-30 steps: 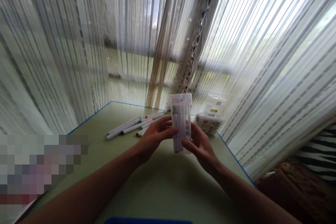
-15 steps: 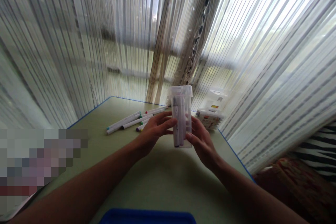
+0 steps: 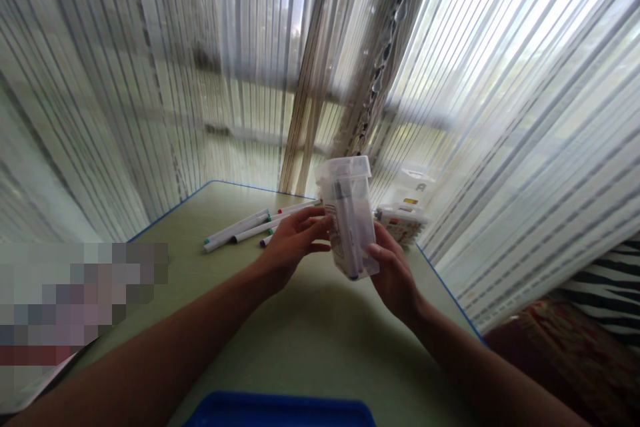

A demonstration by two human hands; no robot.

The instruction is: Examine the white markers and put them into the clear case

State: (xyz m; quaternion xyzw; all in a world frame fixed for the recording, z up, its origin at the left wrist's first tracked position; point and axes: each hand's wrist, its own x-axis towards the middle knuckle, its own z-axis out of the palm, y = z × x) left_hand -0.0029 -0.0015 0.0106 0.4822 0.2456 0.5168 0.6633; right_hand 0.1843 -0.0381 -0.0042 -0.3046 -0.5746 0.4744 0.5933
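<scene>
A clear plastic marker case [image 3: 353, 220] is held up over the table, tilted, its white lid at the top. A few markers with pale barrels show through its wall. My right hand [image 3: 397, 273] grips the case from the right, thumb on the near face and fingers behind. My left hand [image 3: 297, 240] has its fingertips against the left side, fingers partly spread and some hidden behind the case. Several white markers [image 3: 245, 227] with coloured ends lie loose on the table beyond my left hand.
The pale green table [image 3: 310, 340] has a blue edge. A second clear case [image 3: 403, 217] with its lid raised stands at the back right. Something blue [image 3: 280, 410] lies at the near edge. Sheer striped curtains [image 3: 240, 80] hang behind; a zebra-striped cloth [image 3: 605, 287] is at right.
The marker case has turned and tilted, its top leaning left, so its printed left side now shows. My right hand has shifted slightly right with it. The loose markers stay put.
</scene>
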